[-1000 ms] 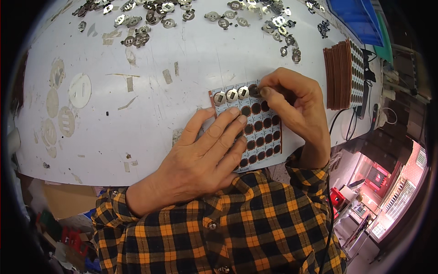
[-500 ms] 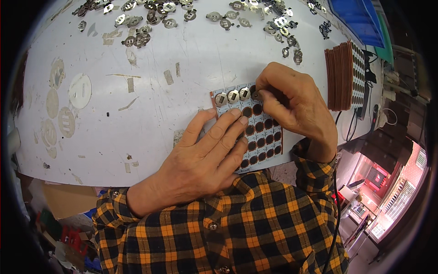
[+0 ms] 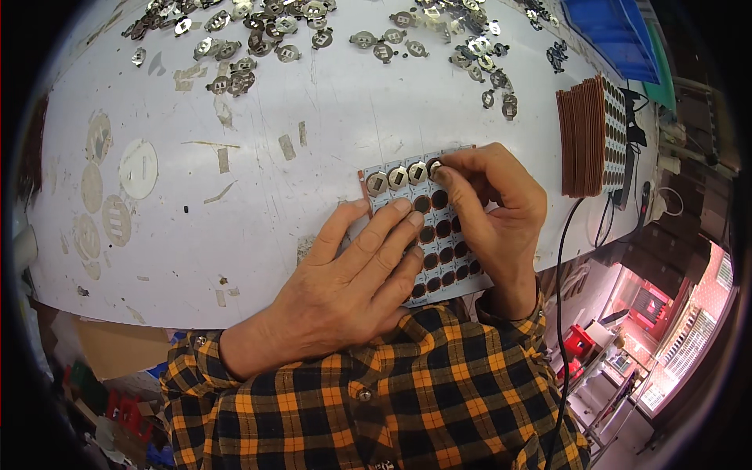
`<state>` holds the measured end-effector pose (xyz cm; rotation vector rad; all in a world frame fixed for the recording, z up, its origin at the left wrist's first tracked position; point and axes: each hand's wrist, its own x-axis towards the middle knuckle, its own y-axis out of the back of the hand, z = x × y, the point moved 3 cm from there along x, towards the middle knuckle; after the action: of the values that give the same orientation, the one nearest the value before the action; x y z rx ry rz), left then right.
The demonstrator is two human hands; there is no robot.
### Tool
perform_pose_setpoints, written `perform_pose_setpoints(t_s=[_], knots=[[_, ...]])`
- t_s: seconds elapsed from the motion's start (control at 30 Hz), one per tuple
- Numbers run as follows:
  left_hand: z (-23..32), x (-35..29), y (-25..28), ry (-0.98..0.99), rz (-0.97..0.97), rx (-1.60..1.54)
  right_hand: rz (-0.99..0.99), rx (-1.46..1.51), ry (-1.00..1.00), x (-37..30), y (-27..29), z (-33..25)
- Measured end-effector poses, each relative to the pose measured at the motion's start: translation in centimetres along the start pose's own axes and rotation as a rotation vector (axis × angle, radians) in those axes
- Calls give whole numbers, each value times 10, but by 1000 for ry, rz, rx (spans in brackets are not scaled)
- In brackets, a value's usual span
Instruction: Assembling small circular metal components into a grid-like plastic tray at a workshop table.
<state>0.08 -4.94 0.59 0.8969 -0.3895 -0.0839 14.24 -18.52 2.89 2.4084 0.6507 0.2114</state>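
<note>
Placing a metal clip, apparently, in the board's top row
Left hand lies spread on the board atop the worktop; right hand pinches the clip; the next move likely calls for fine alignment.

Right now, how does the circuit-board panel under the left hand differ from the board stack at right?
The circuit-board panel is single; the board stack holds many. The panel carries silver metal clips; the stack's visible face shows none. Both show pale faces with dark circles.
</note>
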Motion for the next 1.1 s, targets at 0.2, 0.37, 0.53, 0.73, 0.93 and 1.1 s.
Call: perform_pose_setpoints(t_s=[0.2, 0.37, 0.53, 0.73, 0.93, 1.1], knots=[[0, 1, 1, -10, -18, 1, -69, 138, 46, 6, 3, 20], [0, 2, 2, -25, -40, 14, -178, 139, 81, 11, 7, 18], [-1, 2, 3, -17, -41, 12, -110, 134, 100, 7, 1, 17], [2, 3, 4, -24, -35, -5, 242, -272, 259, 32, 25, 23], [0, 0, 2, -19, -32, 7, 233, -386, 416, 46, 22, 38], [0, 0, 3, -10, -44, 6, -18, 284, -50, 19, 23, 20]])
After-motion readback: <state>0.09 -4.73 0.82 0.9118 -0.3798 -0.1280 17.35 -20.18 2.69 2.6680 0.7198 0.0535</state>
